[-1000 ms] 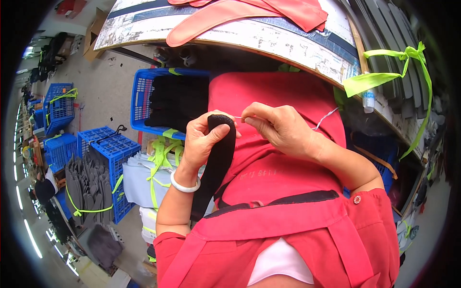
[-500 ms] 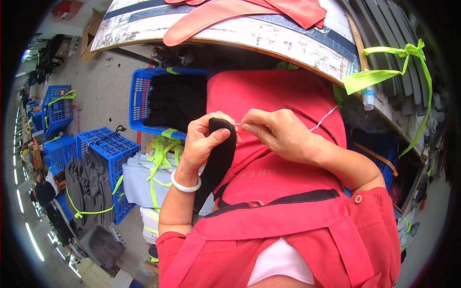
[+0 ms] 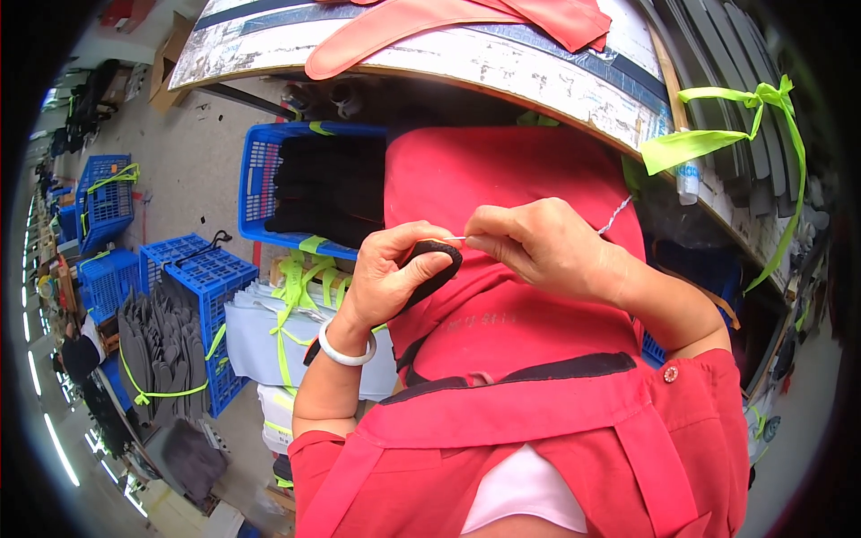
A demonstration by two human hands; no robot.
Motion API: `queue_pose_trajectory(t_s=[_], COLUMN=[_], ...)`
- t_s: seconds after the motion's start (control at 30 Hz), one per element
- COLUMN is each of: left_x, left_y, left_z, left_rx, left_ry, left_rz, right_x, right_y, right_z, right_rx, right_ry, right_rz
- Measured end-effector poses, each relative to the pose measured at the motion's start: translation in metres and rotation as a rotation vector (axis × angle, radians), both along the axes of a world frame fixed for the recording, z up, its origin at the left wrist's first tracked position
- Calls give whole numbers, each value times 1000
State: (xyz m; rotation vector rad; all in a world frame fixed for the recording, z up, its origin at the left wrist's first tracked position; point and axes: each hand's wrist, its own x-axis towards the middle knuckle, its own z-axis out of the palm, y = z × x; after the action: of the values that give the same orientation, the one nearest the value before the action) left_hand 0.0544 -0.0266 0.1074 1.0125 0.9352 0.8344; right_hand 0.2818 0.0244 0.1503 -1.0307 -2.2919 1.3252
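The left hand [image 3: 395,273] pinches a narrow black fabric piece [image 3: 441,271] between thumb and fingers; the piece is at the centre, over the red apron [image 3: 484,166]. The right hand [image 3: 547,247], at 3 o'clock from it, pinches a thin pale rod [image 3: 456,238] between thumb and forefinger. The rod's left end meets the left hand's fingertips beside the black edge; whether it pierces the fabric I cannot tell. A white bracelet [image 3: 348,350] circles the left wrist.

From the hands, a blue crate [image 3: 258,179] at 10 o'clock holds black pieces [image 3: 327,188]. At 12 o'clock, red pieces [image 3: 404,36] lie on the desk [image 3: 556,81]. Grey panels [image 3: 731,90] and a yellow-green strip [image 3: 700,151] are at 2 o'clock, and a tied pale blue-grey stack [image 3: 251,341] sits at 8 o'clock.
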Motion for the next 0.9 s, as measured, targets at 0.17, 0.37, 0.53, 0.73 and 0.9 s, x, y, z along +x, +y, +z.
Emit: queue_pose_trajectory(t_s=[0.17,0.37,0.53,0.73,0.9], left_x=[0,4,6,-3,-5], left_y=[1,1,1,1,3], left_z=[-2,-3,-9,-19,-19], left_rx=[90,107,89,-53,-123], left_ry=[79,120,0,-90,-207], left_rz=[-37,-66,13,-13,10], right_x=[2,1,-5,-2,1], right_y=[-3,-6,-13,7,0], right_z=[-1,-11,-30,-24,-18], right_rx=[10,93,-1112,-599,-495], right_ry=[-42,-30,564,98,102], right_rz=[38,94,-180,-51,-145])
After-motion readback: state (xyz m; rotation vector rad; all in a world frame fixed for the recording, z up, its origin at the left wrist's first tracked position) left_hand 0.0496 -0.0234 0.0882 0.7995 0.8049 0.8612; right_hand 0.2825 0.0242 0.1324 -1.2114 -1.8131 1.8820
